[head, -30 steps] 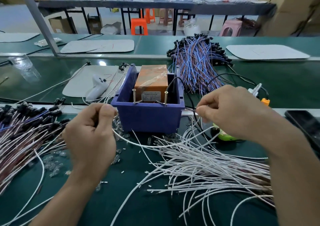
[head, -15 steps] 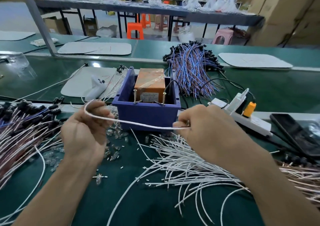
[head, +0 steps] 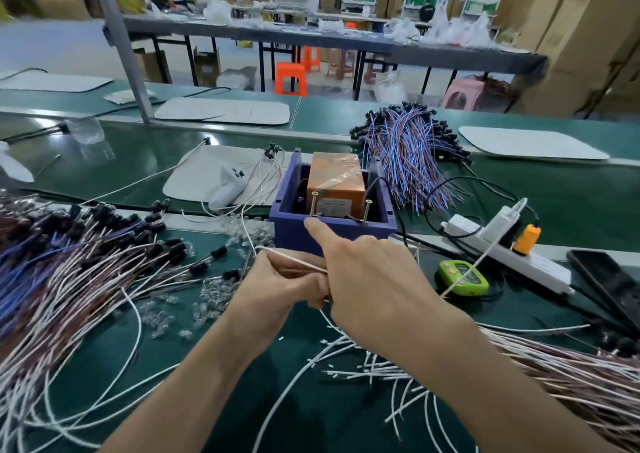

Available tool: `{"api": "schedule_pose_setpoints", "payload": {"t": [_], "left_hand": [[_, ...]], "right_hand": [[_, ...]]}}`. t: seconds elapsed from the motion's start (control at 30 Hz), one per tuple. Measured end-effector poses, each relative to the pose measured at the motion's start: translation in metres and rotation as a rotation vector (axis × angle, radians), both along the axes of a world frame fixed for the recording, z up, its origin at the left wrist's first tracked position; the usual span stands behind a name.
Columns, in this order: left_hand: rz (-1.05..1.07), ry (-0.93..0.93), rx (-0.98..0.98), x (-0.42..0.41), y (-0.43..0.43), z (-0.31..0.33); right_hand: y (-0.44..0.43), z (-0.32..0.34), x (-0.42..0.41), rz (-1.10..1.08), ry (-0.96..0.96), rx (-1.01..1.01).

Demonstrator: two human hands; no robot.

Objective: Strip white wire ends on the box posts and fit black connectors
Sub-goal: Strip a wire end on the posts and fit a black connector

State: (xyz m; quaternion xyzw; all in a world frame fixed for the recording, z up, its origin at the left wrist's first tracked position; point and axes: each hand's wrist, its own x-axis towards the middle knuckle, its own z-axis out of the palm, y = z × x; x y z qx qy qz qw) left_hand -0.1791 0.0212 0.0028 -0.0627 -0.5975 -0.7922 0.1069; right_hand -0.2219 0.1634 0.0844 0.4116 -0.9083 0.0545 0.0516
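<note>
A blue box [head: 332, 232] holds an orange block [head: 336, 178] and two upright metal posts [head: 313, 203]. Just in front of it my left hand [head: 277, 289] and my right hand [head: 374, 279] meet, both gripping one white wire [head: 294, 260]. My right index finger points up toward the left post. Loose white wires [head: 363, 373] lie on the green bench below my hands. Wires fitted with black connectors [head: 152, 241] are piled at the left.
A bundle of blue and brown wires [head: 412, 161] lies behind the box. At the right are a white power strip [head: 498, 248] with an orange plug, a green counter [head: 464, 277] and a black phone [head: 613, 289]. Clear small parts [head: 211, 293] are scattered left of my hands.
My hands have come together in front of the box, folding the white wire between them. The view has shifted so the box sits further right.
</note>
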Motion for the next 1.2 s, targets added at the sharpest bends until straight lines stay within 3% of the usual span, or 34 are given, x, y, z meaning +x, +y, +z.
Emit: {"api": "schedule_pose_setpoints", "payload": {"t": [0.23,0.4,0.53,0.63,0.73,0.83,0.9,1.0,1.07,1.13,1.2], "left_hand": [[0.041,-0.045,0.156,0.001,0.004,-0.003],[0.019,0.001,0.34,0.005,-0.017,-0.002],[-0.048,0.009,0.397,0.007,-0.025,-0.004],[0.006,-0.028,0.453,0.006,-0.029,-0.008],[0.084,-0.067,0.524,0.008,-0.039,-0.006],[0.285,-0.081,0.484,0.01,-0.046,0.002],[0.608,-0.103,0.47,0.01,-0.048,0.01],[1.073,-0.236,0.599,0.014,-0.077,0.02],[1.198,-0.34,0.454,0.021,-0.102,0.025],[1.271,-0.361,0.042,0.03,-0.107,0.034],[1.165,-0.093,-0.414,0.034,-0.068,0.056]], "right_hand": [[0.015,-0.013,0.0,0.004,0.079,-0.157],[0.054,-0.022,-0.011,-0.066,-0.282,-0.434],[0.079,-0.031,-0.019,-0.091,-0.56,-0.485],[0.096,-0.031,-0.023,-0.068,-0.705,-0.511],[0.108,-0.03,-0.025,-0.036,-0.854,-0.662],[0.111,-0.03,-0.026,-0.018,-0.907,-0.717],[0.108,-0.03,-0.026,-0.016,-0.877,-0.693],[0.106,-0.029,-0.027,-0.021,-0.822,-0.642],[0.103,-0.03,-0.029,-0.013,-0.774,-0.604],[0.1,-0.03,-0.029,0.004,-0.721,-0.576],[0.093,-0.029,-0.028,0.021,-0.683,-0.556]]}}
